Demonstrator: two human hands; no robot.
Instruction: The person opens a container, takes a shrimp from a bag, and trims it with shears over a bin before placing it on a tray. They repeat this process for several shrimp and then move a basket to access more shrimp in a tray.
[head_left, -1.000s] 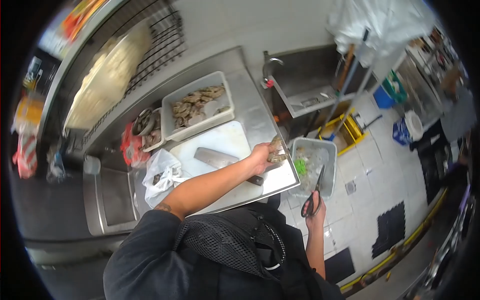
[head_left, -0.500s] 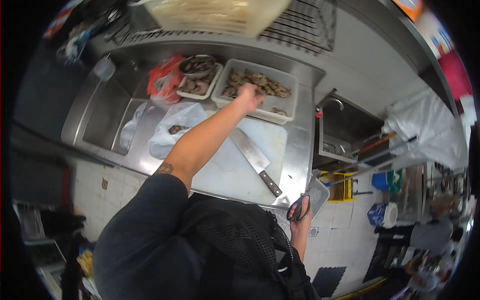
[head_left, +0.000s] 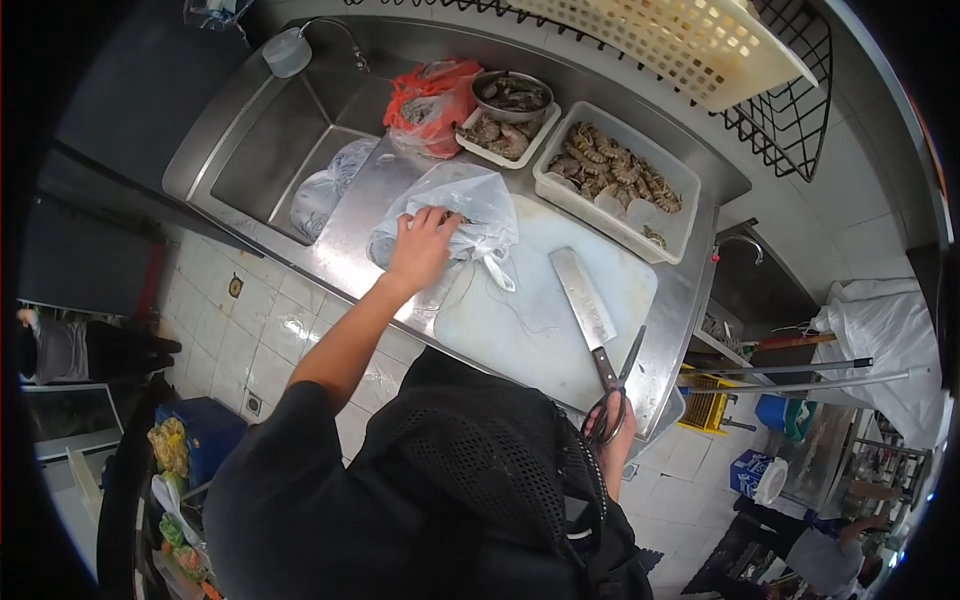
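Note:
My left hand (head_left: 422,250) is at the mouth of a white plastic bag (head_left: 478,192), its fingers bent down over the bag. A bit of something dark, perhaps a prawn, shows by the fingertips; what they grip is mostly hidden. Scissors (head_left: 630,362) are in my right hand (head_left: 615,432), fingers through the handles and blades pointing up and away. Close to them lies a cleaver (head_left: 583,297) on the white cutting board (head_left: 510,330), its handle near the scissor blades. Prawns (head_left: 615,165) fill much of a white tub (head_left: 610,228) behind the board.
Beside the tub stand a smaller prawn tray (head_left: 505,158), a metal bowl (head_left: 512,95) and a red bag (head_left: 430,115). A sink (head_left: 250,185) is at left, with a plastic bag in it. A perforated basket (head_left: 690,45) hangs overhead. People are in the background.
My left hand has moved from the prawn tub leftward and nearer to the plastic bag. My right hand still holds the scissors, now beside the cleaver handle. The camera view has turned.

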